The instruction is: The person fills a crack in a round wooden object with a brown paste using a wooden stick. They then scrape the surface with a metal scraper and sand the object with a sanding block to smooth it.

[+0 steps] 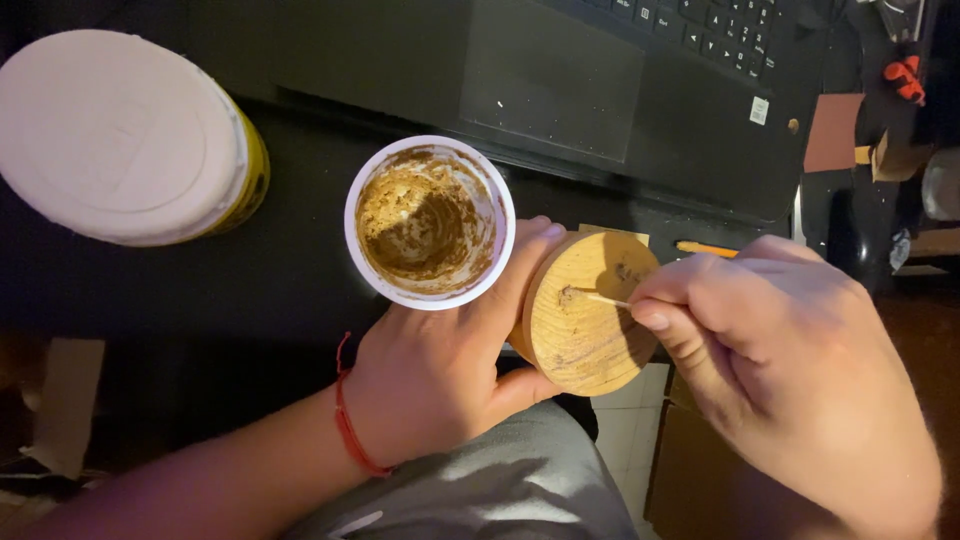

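Note:
My left hand (440, 370) grips a round wooden disc (585, 315), thumb along its lower edge and fingers over the top. It rests against a white plastic cup (430, 222) smeared inside with brown paste. My right hand (790, 370) pinches a thin wooden toothpick (607, 298), its tip touching a small brown dab on the disc's face. A red string bracelet (347, 420) circles my left wrist.
A large container with a white lid and yellow wall (120, 135) stands at the upper left. A dark laptop (600, 80) lies open behind the cup on the black desk (250, 290). An orange pencil (705, 248) lies near the laptop's front edge. Cardboard boxes (700, 470) sit below right.

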